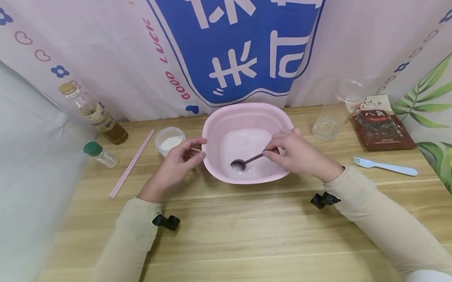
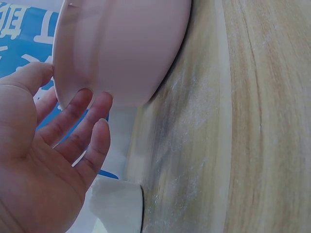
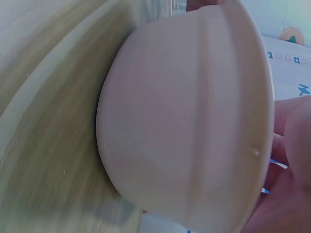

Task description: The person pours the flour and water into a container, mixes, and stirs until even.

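A pink plastic basin (image 1: 247, 108) stands near the back of the table with some white powder or liquid in its bottom. My right hand (image 1: 295, 151) pinches the handle of a dark brown spoon (image 1: 254, 158), whose round bowl dips low inside the basin. In the right wrist view the basin wall hides the spoon. On the left side, my left hand (image 1: 179, 161) touches the basin's rim with its thumb and fingertips, the fingers loosely bent along the outer wall (image 2: 131, 48). Close behind that hand is a clear tub (image 1: 170, 139) of white powder.
To the left are pink chopsticks (image 1: 131, 165), a green-capped shaker (image 1: 101, 154) and a bottle (image 1: 102, 120) of amber liquid. To the right stand a clear plastic container (image 1: 328, 121), a dark red spice packet (image 1: 382, 131) and a light blue fork (image 1: 385, 166). A printed curtain (image 1: 126, 78) hangs behind.
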The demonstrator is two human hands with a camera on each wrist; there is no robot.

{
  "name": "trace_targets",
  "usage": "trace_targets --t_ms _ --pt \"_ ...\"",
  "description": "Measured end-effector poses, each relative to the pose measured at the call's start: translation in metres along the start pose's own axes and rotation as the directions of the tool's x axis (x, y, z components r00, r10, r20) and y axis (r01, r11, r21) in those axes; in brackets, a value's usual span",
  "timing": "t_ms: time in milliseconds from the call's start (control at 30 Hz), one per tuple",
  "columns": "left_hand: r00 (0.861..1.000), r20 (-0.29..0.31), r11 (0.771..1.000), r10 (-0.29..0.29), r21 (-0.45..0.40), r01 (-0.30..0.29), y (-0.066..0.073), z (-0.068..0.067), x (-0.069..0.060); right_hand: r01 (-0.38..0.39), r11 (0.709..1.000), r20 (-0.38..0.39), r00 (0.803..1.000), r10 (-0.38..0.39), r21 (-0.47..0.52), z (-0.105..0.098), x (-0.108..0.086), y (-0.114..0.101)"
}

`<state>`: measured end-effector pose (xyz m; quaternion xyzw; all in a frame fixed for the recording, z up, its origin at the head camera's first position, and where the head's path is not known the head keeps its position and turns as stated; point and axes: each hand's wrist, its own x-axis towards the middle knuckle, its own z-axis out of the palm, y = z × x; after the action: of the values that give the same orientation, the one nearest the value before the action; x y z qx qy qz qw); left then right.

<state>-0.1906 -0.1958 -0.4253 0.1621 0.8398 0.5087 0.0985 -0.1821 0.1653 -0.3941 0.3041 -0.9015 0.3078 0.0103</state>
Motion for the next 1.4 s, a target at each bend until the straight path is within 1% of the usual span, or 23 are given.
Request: trace_targets --t_ms 67,167,333,433,500,600,700,767,833,933,1100,1267,1400 --pt "1.0 0.001 1.0 -0.004 -0.003 0.004 0.0 0.0 0.001 0.01 1.0 0.004 1.0 -0.01 -0.017 0.001 0.001 -0.001" --pt "1.0 0.002 1.0 -0.011 -0.003 0.011 -0.001 0.001 0.001 0.009 0.996 -0.038 0.999 -0.012 -0.084 0.002 0.003 -0.002" --pt "1.0 0.002 1.0 -0.015 -0.005 0.015 -0.002 0.001 0.0 -0.07 0.975 -0.145 0.989 0.04 -0.211 0.0 0.002 -0.001" --pt "1.0 0.003 1.0 -0.016 -0.002 0.016 -0.003 0.002 -0.001 -0.123 0.961 -0.201 0.977 0.073 -0.246 -0.002 0.0 0.002" --pt "1.0 0.002 1.0 -0.014 -0.003 0.014 -0.005 0.002 -0.002 -0.145 0.953 -0.238 0.968 0.081 -0.266 -0.004 -0.003 0.005" --pt "1.0 0.001 1.0 -0.005 -0.007 0.005 -0.005 0.003 -0.003 -0.153 0.938 -0.292 0.955 0.058 -0.312 -0.006 -0.008 0.011" --pt "1.0 0.001 1.0 0.002 -0.01 -0.002 -0.006 0.003 -0.003 -0.135 0.925 -0.317 0.948 0.017 -0.354 -0.009 -0.013 0.015" --pt "1.0 0.0 1.0 0.005 -0.009 -0.005 -0.006 0.003 -0.003 -0.122 0.927 -0.304 0.953 0.009 -0.354 -0.011 -0.016 0.015" --pt "1.0 -0.001 1.0 0.009 -0.009 -0.009 -0.006 0.004 -0.002 -0.105 0.937 -0.272 0.962 0.011 -0.333 -0.011 -0.018 0.014" --pt "1.0 -0.002 1.0 0.014 -0.006 -0.014 -0.005 0.004 -0.002 -0.071 0.958 -0.235 0.972 0.005 -0.276 -0.008 -0.018 0.01" --pt "1.0 -0.01 1.0 0.021 -0.007 -0.021 -0.005 0.004 -0.001 0.013 0.983 -0.207 0.977 -0.051 -0.181 0.002 -0.015 0.0" --pt "1.0 -0.01 1.0 0.02 -0.014 -0.02 -0.006 0.003 -0.001 0.079 0.991 -0.147 0.985 -0.094 -0.107 0.011 -0.01 -0.011" --pt "0.999 -0.018 0.999 0.027 -0.024 -0.027 -0.005 0.003 0.0 0.113 0.99 -0.096 0.988 -0.121 -0.079 0.014 -0.007 -0.016"
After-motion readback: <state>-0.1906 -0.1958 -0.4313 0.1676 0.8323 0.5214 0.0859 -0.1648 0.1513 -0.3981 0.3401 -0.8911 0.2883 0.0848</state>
